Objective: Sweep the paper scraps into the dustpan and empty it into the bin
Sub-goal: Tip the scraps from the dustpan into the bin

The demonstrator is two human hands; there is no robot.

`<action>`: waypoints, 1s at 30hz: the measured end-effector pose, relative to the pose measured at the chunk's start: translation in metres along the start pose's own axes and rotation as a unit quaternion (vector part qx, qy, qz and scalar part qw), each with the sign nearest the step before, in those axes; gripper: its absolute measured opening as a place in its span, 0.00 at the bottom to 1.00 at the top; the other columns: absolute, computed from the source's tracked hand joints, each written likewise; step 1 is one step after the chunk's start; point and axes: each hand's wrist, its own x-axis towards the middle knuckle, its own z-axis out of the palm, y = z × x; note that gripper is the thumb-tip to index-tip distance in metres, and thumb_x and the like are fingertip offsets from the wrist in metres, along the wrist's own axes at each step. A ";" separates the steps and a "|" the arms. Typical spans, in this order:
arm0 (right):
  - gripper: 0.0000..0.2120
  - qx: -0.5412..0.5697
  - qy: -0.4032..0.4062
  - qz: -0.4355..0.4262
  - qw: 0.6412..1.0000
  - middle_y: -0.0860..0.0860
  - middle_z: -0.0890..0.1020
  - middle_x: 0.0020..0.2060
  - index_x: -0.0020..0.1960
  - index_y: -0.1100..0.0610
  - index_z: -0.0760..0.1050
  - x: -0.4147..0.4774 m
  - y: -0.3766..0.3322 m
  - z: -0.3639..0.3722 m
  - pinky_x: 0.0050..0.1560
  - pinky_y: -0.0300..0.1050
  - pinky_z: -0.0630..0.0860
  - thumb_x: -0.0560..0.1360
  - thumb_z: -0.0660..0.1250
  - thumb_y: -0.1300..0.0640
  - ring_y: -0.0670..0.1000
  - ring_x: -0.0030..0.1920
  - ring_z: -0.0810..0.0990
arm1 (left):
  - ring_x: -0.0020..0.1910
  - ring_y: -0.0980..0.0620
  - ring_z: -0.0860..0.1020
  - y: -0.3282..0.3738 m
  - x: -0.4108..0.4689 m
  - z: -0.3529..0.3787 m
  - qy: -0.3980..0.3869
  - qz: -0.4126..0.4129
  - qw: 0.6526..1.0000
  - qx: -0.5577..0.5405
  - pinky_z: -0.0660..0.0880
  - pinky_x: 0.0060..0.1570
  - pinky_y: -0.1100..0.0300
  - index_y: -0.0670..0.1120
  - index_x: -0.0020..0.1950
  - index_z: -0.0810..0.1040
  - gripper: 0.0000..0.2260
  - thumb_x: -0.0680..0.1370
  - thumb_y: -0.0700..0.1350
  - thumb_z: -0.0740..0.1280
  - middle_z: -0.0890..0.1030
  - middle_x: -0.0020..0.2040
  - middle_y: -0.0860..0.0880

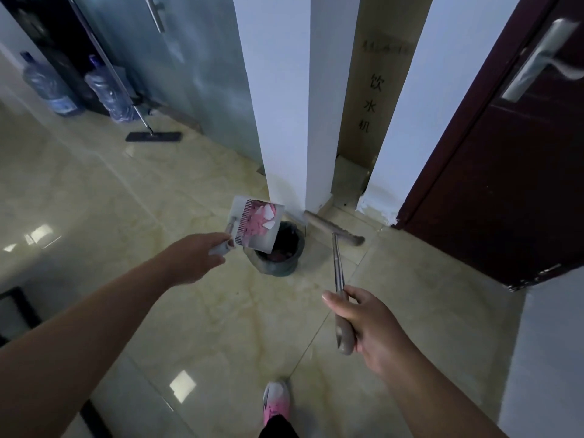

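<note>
My left hand (197,256) grips the handle of a grey dustpan (268,237), which is lifted off the floor and tilted over a small round dark bin (292,263). Pink and white paper scraps (262,219) lie inside the pan. The bin stands on the tiled floor at the foot of a white pillar. My right hand (369,324) is shut on the handle of a broom (337,263), whose brush head (335,229) rests on the floor just right of the bin.
The white pillar (290,105) rises right behind the bin. A dark red door (505,169) is at the right. A flat mop (153,136) and two water bottles (50,83) stand far left. My pink shoe (276,403) is at the bottom.
</note>
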 end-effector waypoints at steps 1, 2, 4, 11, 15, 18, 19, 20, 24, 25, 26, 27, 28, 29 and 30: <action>0.19 -0.001 0.006 0.005 1.000 0.55 0.73 0.16 0.59 0.60 0.70 0.004 0.000 0.006 0.37 0.49 0.70 0.74 0.73 0.53 0.49 0.20 0.73 | 0.55 0.43 0.80 -0.008 0.008 0.005 -0.016 0.005 0.999 0.027 0.74 0.51 0.56 0.50 0.68 0.74 0.21 0.75 0.45 0.68 0.81 0.60 0.43; 0.22 -0.002 0.011 0.013 1.000 0.55 0.73 0.16 0.63 0.62 0.71 0.008 0.000 0.010 0.36 0.49 0.71 0.74 0.73 0.53 0.49 0.20 0.74 | 0.59 0.44 0.79 -0.013 0.014 0.011 -0.031 0.008 0.998 0.046 0.74 0.57 0.54 0.52 0.69 0.73 0.22 0.74 0.47 0.68 0.80 0.64 0.44; 0.24 -0.003 0.017 0.022 1.000 0.54 0.73 0.16 0.64 0.61 0.71 0.012 0.000 0.016 0.36 0.49 0.71 0.73 0.74 0.53 0.49 0.20 0.74 | 0.61 0.47 0.77 -0.015 0.019 0.018 -0.054 0.015 0.995 0.080 0.74 0.59 0.51 0.58 0.67 0.73 0.21 0.74 0.49 0.67 0.78 0.66 0.50; 0.17 0.015 0.030 0.023 0.999 0.53 0.72 0.16 0.58 0.58 0.70 0.017 -0.005 0.026 0.34 0.47 0.71 0.74 0.73 0.54 0.48 0.20 0.73 | 0.49 0.51 0.78 0.000 0.024 0.030 -0.094 0.097 0.968 0.211 0.75 0.45 0.55 0.63 0.60 0.72 0.15 0.77 0.48 0.63 0.78 0.51 0.55; 0.17 0.008 0.033 0.029 0.999 0.53 0.71 0.16 0.58 0.60 0.71 0.011 -0.007 0.025 0.31 0.44 0.71 0.75 0.72 0.55 0.48 0.21 0.73 | 0.41 0.54 0.71 0.010 0.022 0.033 -0.069 0.116 0.964 0.231 0.63 0.31 0.61 0.62 0.58 0.71 0.13 0.77 0.46 0.62 0.71 0.44 0.58; 0.19 0.001 0.041 0.035 0.999 0.52 0.71 0.16 0.62 0.60 0.74 0.007 -0.006 0.021 0.30 0.43 0.72 0.75 0.72 0.55 0.48 0.22 0.73 | 0.40 0.54 0.71 0.018 0.019 0.035 -0.053 0.120 0.960 0.247 0.58 0.28 0.62 0.61 0.58 0.72 0.14 0.77 0.44 0.61 0.70 0.43 0.57; 0.20 -0.001 0.037 0.035 0.999 0.52 0.70 0.16 0.63 0.61 0.74 0.006 -0.005 0.022 0.31 0.43 0.72 0.74 0.72 0.55 0.48 0.22 0.73 | 0.40 0.53 0.73 0.020 0.017 0.036 -0.048 0.119 0.960 0.247 0.59 0.29 0.61 0.61 0.57 0.73 0.14 0.77 0.44 0.61 0.70 0.43 0.57; 0.20 -0.004 0.035 0.035 0.999 0.52 0.71 0.16 0.62 0.61 0.74 0.005 -0.003 0.021 0.32 0.44 0.72 0.74 0.73 0.54 0.47 0.22 0.73 | 0.42 0.52 0.75 0.023 0.014 0.036 -0.041 0.120 0.960 0.248 0.59 0.29 0.61 0.60 0.57 0.73 0.14 0.76 0.44 0.61 0.72 0.43 0.57; 0.22 -0.011 0.031 0.037 0.999 0.51 0.72 0.16 0.62 0.62 0.73 -0.001 0.002 0.018 0.34 0.47 0.70 0.73 0.73 0.53 0.48 0.22 0.73 | 0.49 0.52 0.80 0.038 -0.007 0.050 -0.025 0.157 0.955 0.252 0.55 0.28 0.63 0.57 0.59 0.75 0.14 0.76 0.43 0.59 0.80 0.51 0.55; 0.23 -0.011 0.030 0.036 0.999 0.52 0.72 0.17 0.63 0.62 0.73 -0.002 0.002 0.018 0.34 0.46 0.71 0.74 0.73 0.53 0.48 0.22 0.73 | 0.50 0.51 0.81 0.041 -0.013 0.055 -0.022 0.160 0.955 0.250 0.56 0.28 0.63 0.56 0.59 0.75 0.14 0.77 0.44 0.58 0.80 0.52 0.54; 0.23 -0.012 0.033 0.036 0.999 0.52 0.73 0.17 0.65 0.60 0.73 -0.003 0.002 0.016 0.34 0.46 0.72 0.74 0.73 0.54 0.48 0.22 0.74 | 0.50 0.50 0.81 0.044 -0.016 0.060 -0.020 0.160 0.954 0.252 0.58 0.30 0.63 0.56 0.60 0.75 0.14 0.77 0.44 0.58 0.80 0.53 0.54; 0.23 -0.016 0.038 0.036 0.999 0.52 0.73 0.18 0.66 0.59 0.73 -0.003 0.001 0.015 0.34 0.46 0.72 0.74 0.73 0.54 0.48 0.22 0.74 | 0.51 0.49 0.80 0.045 -0.018 0.064 -0.022 0.155 0.954 0.257 0.61 0.33 0.62 0.55 0.60 0.75 0.15 0.77 0.44 0.57 0.80 0.53 0.53; 0.23 -0.018 0.039 0.036 0.998 0.52 0.73 0.18 0.66 0.59 0.73 -0.005 0.000 0.014 0.35 0.45 0.73 0.74 0.73 0.54 0.48 0.22 0.75 | 0.52 0.48 0.80 0.046 -0.020 0.067 -0.027 0.146 0.953 0.263 0.62 0.37 0.61 0.55 0.61 0.75 0.15 0.77 0.44 0.57 0.81 0.54 0.52; 0.23 -0.018 0.036 0.035 0.999 0.53 0.73 0.18 0.66 0.59 0.73 -0.006 -0.001 0.013 0.35 0.45 0.72 0.74 0.73 0.54 0.48 0.22 0.75 | 0.52 0.47 0.80 0.048 -0.021 0.070 -0.026 0.143 0.952 0.268 0.63 0.39 0.60 0.54 0.61 0.75 0.16 0.77 0.43 0.56 0.81 0.55 0.51; 0.23 -0.020 0.032 0.035 0.999 0.53 0.73 0.18 0.66 0.59 0.73 -0.007 -0.002 0.012 0.35 0.45 0.72 0.74 0.73 0.54 0.48 0.21 0.74 | 0.53 0.46 0.80 0.052 -0.021 0.073 -0.024 0.143 0.950 0.277 0.63 0.40 0.60 0.54 0.62 0.75 0.16 0.77 0.43 0.56 0.80 0.55 0.50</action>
